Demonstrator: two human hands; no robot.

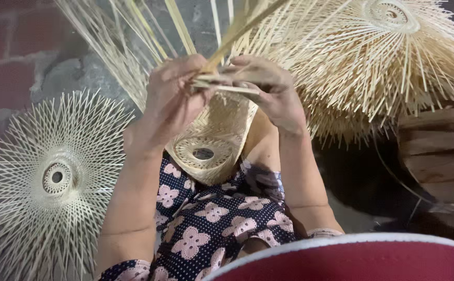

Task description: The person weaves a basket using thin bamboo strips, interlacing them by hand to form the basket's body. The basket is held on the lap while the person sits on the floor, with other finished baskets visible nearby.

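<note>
Both my forearms rise from my lap and meet in the middle of the scene, elbows near me and apart, wrists drawn close together. My left hand [172, 99] is curled, back toward me, its fingers closed around a flat bamboo strip [237, 28] that runs up and to the right, away from me. My right hand [266, 86] faces it, wrist bent, fingers folded down and pinching the thin strips [227, 86] that stick out sideways between the two hands. The knuckles of both hands are almost touching.

Just below my hands sits the half-woven basket [211, 145], tilted toward me, its round holed centre facing me and its loose strips fanning up past my fingers. It rests above my knees, against the flowered cloth [211, 224] of my lap.

On the left, on the floor, lies a finished flat woven disc [50, 182] with spiky edges. Far right, a second one [388, 57] leans, bristling. A red, white-rimmed edge [352, 260] lies nearest, at the bottom right.
</note>
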